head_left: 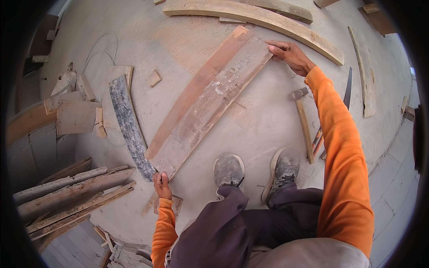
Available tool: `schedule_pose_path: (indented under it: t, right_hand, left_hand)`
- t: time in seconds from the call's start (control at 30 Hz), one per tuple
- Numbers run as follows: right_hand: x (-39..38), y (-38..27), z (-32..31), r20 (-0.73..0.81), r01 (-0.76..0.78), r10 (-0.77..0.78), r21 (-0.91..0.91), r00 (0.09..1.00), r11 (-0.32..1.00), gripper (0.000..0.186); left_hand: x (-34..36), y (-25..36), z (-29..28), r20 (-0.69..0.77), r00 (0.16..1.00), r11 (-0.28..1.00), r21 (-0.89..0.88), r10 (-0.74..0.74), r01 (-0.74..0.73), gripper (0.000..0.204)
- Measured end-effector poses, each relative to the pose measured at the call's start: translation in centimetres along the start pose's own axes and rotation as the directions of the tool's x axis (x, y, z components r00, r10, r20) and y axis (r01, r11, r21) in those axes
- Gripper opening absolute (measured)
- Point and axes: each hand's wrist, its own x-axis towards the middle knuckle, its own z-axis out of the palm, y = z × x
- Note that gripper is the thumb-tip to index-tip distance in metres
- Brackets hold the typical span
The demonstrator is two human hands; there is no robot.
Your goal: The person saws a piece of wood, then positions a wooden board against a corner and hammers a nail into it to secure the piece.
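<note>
A wide wooden board, reddish along one side and smeared with grey mortar, slants across the space in front of my feet. My left hand grips its near left end, thumb on top. At the far right end, my right hand holds the corner, with the fingers along the edge and partly hidden beneath. A claw or plain-headed hammer with a wooden handle lies on the floor by my right forearm. Beyond that arm shows the dark blade of a handsaw, its handle partly covered by my sleeve.
A dark, stained plank lies left of the board. Long timbers stretch across the far side, and a narrow plank lies at the right. Stacked planks and wood offcuts crowd the left. My shoes stand close to the board.
</note>
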Motion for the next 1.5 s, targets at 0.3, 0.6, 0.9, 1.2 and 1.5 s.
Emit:
schedule_pose_path:
  t: [0.3,0.6,0.9,1.2,1.5]
  right_hand:
    - [0.8,-0.1,0.3,0.036,0.092,-0.087,-0.138,0.996,0.986,0.047]
    - [-0.3,-0.9,0.8,-0.052,0.128,-0.158,-0.377,0.986,0.917,0.044]
    - [-0.1,0.1,1.0,-0.071,0.166,-0.194,-0.287,0.978,0.943,0.04]
    - [0.8,0.7,0.2,-0.03,0.148,-0.166,-0.323,0.986,0.935,0.043]
    - [0.7,0.4,-0.4,-0.009,0.172,-0.188,-0.363,0.982,0.916,0.051]
  left_hand:
    - [-1.0,0.9,-0.6,0.013,0.999,0.993,0.105,0.048,-0.05,0.032]
    - [-1.5,-0.4,-0.4,-0.028,1.0,0.996,0.088,0.0,0.002,0.03]
    - [-1.4,-1.3,0.4,-0.061,0.996,0.993,-0.097,0.061,-0.066,0.026]
    - [-1.3,-0.5,0.5,-0.069,0.988,0.989,-0.022,0.142,-0.144,0.03]
    - [-1.0,-0.3,-0.1,0.012,0.998,0.995,-0.073,0.066,-0.065,0.029]
